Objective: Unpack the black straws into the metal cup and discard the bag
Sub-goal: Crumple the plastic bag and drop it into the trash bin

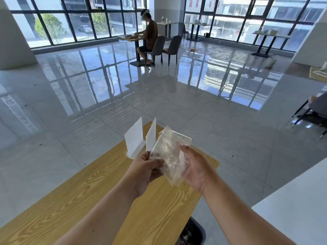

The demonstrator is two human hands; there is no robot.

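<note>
Both hands hold the clear plastic bag [169, 156] up above the far end of the wooden worktop [85, 191]; the left hand [144, 171] pinches its lower left side between thumb and curled fingers, while the right hand [194, 167] lies more open against its right side, fingers spread flat behind the film; held this way the bag looks to be getting gathered or crumpled, which I judge fits the discard step rather than unpacking; the bag appears empty, with no black straws visible inside it, though the wrinkled glare on the plastic makes that hard to confirm.

A dark bin [192, 234] sits on the floor just off the worktop's near right corner, cut off by the bottom edge of the view, with some rubbish dimly visible inside; it seems the likely destination, below and nearer than where the bag is held.

Two white upright panels [134, 140] stand near the far edge of the worktop, just behind the left hand; what they are is unclear.

Neither the metal cup nor the straws show anywhere; whether they lie below the frame or behind the forearms cannot be told; so the unpacking can only be presumed done.
</note>
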